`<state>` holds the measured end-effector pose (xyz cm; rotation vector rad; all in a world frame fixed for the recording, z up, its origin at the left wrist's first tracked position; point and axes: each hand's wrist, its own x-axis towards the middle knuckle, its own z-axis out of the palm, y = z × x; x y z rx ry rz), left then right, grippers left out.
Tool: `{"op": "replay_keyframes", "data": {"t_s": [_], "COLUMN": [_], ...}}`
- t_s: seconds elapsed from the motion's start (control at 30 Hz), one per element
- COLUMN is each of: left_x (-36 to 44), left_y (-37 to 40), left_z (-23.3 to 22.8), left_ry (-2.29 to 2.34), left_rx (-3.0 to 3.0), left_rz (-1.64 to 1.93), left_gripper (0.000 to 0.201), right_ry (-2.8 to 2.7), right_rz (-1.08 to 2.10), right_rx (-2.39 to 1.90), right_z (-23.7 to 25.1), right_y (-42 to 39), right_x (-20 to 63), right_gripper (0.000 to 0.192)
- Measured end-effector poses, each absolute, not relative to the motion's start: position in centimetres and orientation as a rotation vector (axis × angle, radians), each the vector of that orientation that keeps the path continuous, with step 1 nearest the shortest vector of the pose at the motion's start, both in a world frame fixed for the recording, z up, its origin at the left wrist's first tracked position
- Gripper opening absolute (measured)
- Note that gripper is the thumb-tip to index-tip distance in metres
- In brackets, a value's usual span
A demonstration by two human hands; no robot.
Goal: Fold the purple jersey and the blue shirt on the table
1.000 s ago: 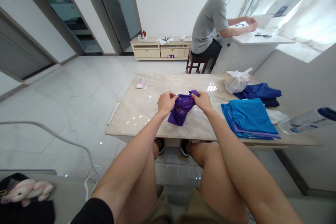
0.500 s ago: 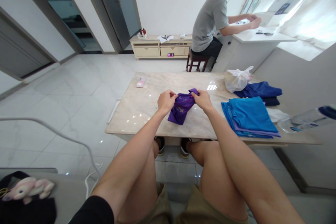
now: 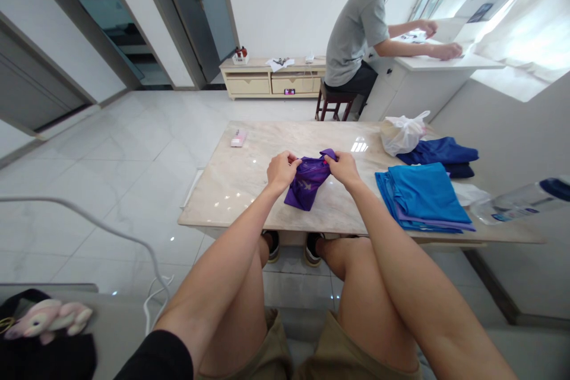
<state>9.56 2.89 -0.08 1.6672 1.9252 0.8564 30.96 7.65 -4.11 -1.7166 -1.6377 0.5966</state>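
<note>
Holding a purple cloth (image 3: 307, 187) over the bench (image 3: 236, 190), left of the folded blue stack (image 3: 427, 193) and apart from it. Gripping its upper edge at two places: on the side away from the folded blue stack, with the fingers of the left hand (image 3: 281, 169); on the side toward it, with the fingers of the right hand (image 3: 344, 167). Pinching with thumb and forefinger in both, about equally close to the purple cloth, but with less of a gap to the folded blue stack on the right.

Hangs below the fingers toward the near edge of the bench, with its long axis slanting slightly away from the folded blue stack at the lower end. Rises in a small flap beside the right fingers. Cannot tell of any contact between lower corner and bench.

Also to be seen, just beyond the folded blue stack: a white plastic bag (image 3: 401, 135) and dark blue cloth (image 3: 440, 151). To its right: a clear bottle (image 3: 516, 205). Far to its left, near the far edge: a small pink box (image 3: 238, 139).
</note>
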Motion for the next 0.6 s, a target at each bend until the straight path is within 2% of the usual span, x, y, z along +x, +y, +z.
{"op": "replay_keyframes", "data": {"t_s": [0.17,0.37,0.6], "left_x": [9.5,8.9,7.8], "left_y": [3.5,4.2,4.8], "left_z": [-0.9,-2.0,-1.9], "left_ry": [1.83,1.369,1.386], "left_rx": [1.575,1.017,0.669], "left_rz": [0.965,1.162,1.252], "left_gripper": [0.011,0.013,0.017], "right_ry": [-1.638,-1.619,-1.445], "right_rz": [0.603,0.619,0.754], "right_rx": [-1.728,-1.707,-1.71], "right_z": [-3.9,-3.7,-3.9], "right_y": [7.5,7.5,7.3], "right_x": [30.8,31.1,32.3], "right_gripper": [0.028,0.027,0.022]}}
